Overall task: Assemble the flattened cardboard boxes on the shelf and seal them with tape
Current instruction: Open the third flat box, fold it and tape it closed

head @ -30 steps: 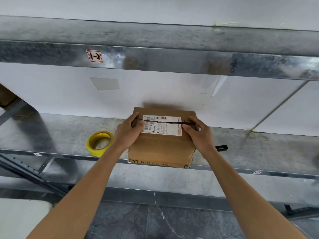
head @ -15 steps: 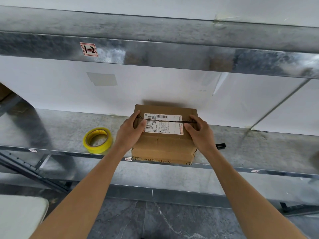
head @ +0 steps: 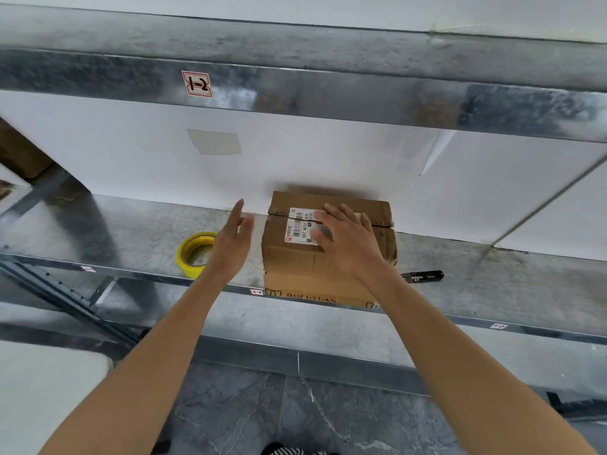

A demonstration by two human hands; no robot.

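Change: the left hand (head: 230,244) has been lifted off the cardboard box (head: 295,267), where half a second ago both hands were set on the ends of the top seam (head: 382,225); the right hand (head: 348,238) has been moved onto the middle of the top.
Left hand: held in the air just beside the box's left face, fingers straight and slightly apart, nothing held.
Right hand: laid flat on the top flaps and partly over the shipping label (head: 297,228), fingers spread and straight, pressing rather than gripping.
Box position: stood at the front edge of the metal shelf (head: 131,234), flaps folded shut, no fresh tape seen over the seam.
Meaning for the task: the box is judged assembled and held closed; the freed left hand is probably meant for the tape, so sealing is taken as the step in hand.
Tape: one yellow tape roll (head: 193,254), lying on the shelf near the left hand, not touched.
Cutter: one black utility knife (head: 423,276), on the shelf right of the box.
Count: one box, one roll, one knife, two hands; no flattened boxes can be made out.
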